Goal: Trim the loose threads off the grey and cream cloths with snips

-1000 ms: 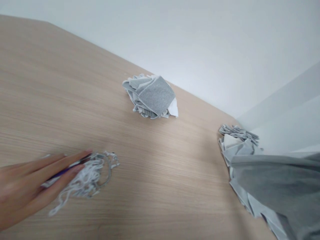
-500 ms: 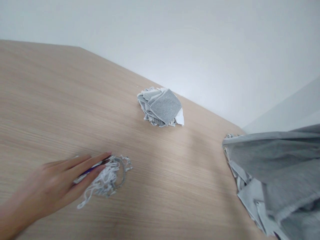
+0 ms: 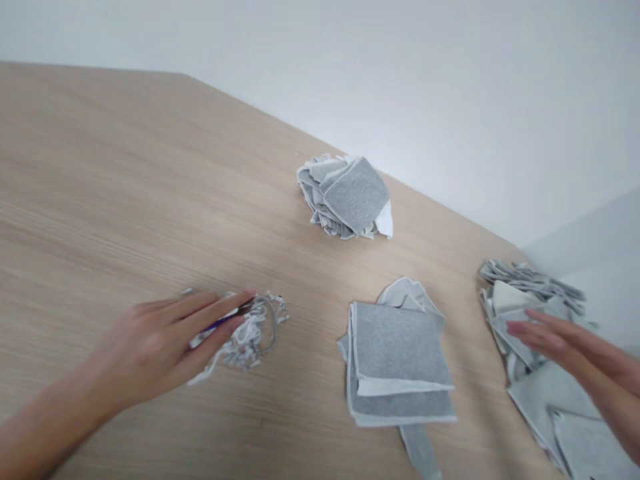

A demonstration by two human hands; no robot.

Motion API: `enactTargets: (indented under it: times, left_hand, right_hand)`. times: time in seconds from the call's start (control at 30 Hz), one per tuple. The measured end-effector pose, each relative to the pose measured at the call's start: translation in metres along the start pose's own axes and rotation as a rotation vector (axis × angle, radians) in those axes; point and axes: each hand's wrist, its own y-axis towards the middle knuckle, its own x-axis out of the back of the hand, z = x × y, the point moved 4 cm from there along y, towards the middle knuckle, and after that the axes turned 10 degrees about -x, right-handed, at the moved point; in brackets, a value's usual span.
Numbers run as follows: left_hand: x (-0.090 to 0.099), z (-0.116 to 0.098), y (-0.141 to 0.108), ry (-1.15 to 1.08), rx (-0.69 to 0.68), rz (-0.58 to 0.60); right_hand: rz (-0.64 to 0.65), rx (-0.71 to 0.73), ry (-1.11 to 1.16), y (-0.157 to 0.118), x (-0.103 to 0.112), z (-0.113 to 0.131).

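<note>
Pale wall (image 3: 400,73) behind, wood-grain surface (image 3: 100,200) slanting away to its angled far edge. My left grip (image 3: 165,347) is pinching a slim purple tool (image 3: 220,324) low over white thread scraps (image 3: 250,337), heaped apart, I'd judge, to keep lint off the cloth. Just right of them, folded grey cloths (image 3: 403,340) lie stacked, probably for easy reach. Farther right, my right grip (image 3: 583,363) is over a grey cloth pile (image 3: 555,393), fingers straight, slightly parted, nothing visibly held; contact I can't tell. Grey bundle (image 3: 357,193) near the far edge; wood between it and the scraps gives moving room.
</note>
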Motion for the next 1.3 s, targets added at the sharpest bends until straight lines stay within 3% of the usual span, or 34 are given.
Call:
enactTargets:
  times: [0.1, 0.27, 0.4, 0.57, 0.8, 1.03, 1.17, 1.3]
  left_hand:
    - [-0.002, -0.001, 0.000, -0.003, -0.015, 0.017]
    - [-0.004, 0.003, 0.000, -0.029, -0.009, 0.023]
    - [-0.004, 0.006, 0.002, -0.044, 0.026, 0.065]
    - [-0.002, 0.006, 0.004, -0.064, 0.066, 0.089]
    - [0.001, 0.005, 0.009, -0.047, 0.165, 0.144]
    - [0.004, 0.008, 0.007, -0.084, 0.391, 0.254]
    - [0.002, 0.005, 0.010, -0.071, 0.378, 0.261]
    - [0.002, 0.000, 0.014, -0.036, 0.260, 0.247]
  right_hand:
    - [0.128, 0.036, 0.050, -0.015, -0.048, -0.013]
    - [0.362, 0.364, 0.053, -0.068, -0.131, -0.001]
    - [0.419, 0.579, 0.095, -0.090, -0.165, 0.023]
    - [0.339, 0.719, 0.101, -0.092, -0.183, 0.040]
    - [0.261, 0.735, 0.258, -0.096, -0.194, 0.038]
    - [0.367, 0.748, 0.400, -0.094, -0.186, 0.034]
    - [0.388, 0.812, 0.360, -0.100, -0.182, 0.039]
    - [0.369, 0.826, 0.333, -0.104, -0.180, 0.040]
